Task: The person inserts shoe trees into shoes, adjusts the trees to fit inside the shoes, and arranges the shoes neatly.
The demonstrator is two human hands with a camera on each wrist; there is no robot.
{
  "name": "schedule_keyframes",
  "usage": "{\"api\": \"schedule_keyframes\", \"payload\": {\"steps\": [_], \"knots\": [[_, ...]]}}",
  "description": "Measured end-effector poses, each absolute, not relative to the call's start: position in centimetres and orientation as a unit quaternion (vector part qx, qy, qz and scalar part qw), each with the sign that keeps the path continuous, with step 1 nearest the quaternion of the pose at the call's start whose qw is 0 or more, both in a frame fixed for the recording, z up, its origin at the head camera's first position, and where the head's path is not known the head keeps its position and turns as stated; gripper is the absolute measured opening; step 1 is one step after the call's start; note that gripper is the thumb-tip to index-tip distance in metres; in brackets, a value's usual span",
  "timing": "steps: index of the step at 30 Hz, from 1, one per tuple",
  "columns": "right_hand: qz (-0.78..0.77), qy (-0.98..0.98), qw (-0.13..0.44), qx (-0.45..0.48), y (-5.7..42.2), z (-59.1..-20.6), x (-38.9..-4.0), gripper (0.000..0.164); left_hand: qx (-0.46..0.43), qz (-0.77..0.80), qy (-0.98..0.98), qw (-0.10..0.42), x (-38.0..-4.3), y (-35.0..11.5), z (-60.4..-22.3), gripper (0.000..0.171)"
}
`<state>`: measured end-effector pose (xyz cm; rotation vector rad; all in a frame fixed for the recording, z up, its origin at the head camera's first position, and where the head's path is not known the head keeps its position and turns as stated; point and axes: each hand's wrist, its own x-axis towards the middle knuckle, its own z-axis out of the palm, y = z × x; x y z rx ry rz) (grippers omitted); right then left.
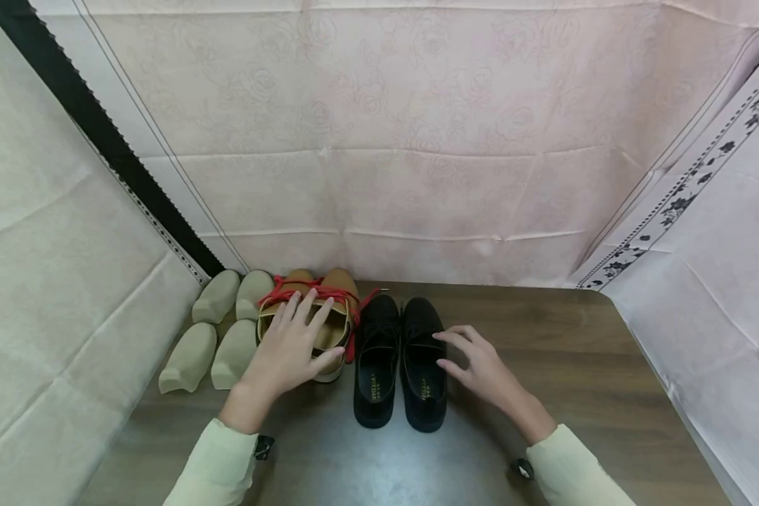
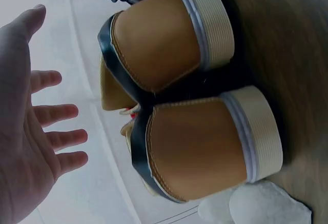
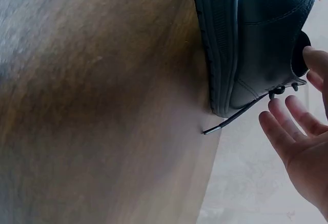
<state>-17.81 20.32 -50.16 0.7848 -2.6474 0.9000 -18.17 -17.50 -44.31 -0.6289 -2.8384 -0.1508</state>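
A pair of tan shoes (image 1: pixel 339 281) with red laces (image 1: pixel 291 292) stands left of centre, heels toward me. My left hand (image 1: pixel 284 355) hovers over their openings with its fingers spread, holding nothing. In the left wrist view a gap shows between that hand (image 2: pixel 20 126) and the tan heels (image 2: pixel 197 144). Right of the tan pair are two black lace-up shoes (image 1: pixel 422 316), side by side, toes pointing away. Beside the right black shoe is my right hand (image 1: pixel 481 365), its fingers loosely bent, fingertips right at the shoe's opening in the right wrist view.
Several pale shoe-shaped inserts (image 1: pixel 188 355) lie in two rows left of the tan shoes. All stand on a brown wood-grain surface (image 1: pixel 544 330). Light patterned cloth (image 1: pixel 417 190) hangs along the back and both sides. A black lace end (image 3: pixel 211 130) trails beside the right black shoe.
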Motion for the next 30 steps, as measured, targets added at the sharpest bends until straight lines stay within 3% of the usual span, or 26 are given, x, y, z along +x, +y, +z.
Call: {"api": "schedule_keyframes", "payload": {"steps": [15,30], "knots": [[0.36,-0.899,0.084,0.234,20.0,-50.5,-17.7,0.046,-0.217,-0.068,-0.967,0.112,-18.3,-19.5,-43.4,0.084],[0.361,-0.901,0.088,0.225,20.0,-50.5,-17.7,0.045,-0.216,-0.063,-0.967,0.122,-18.6,-20.9,-43.5,0.083]]}}
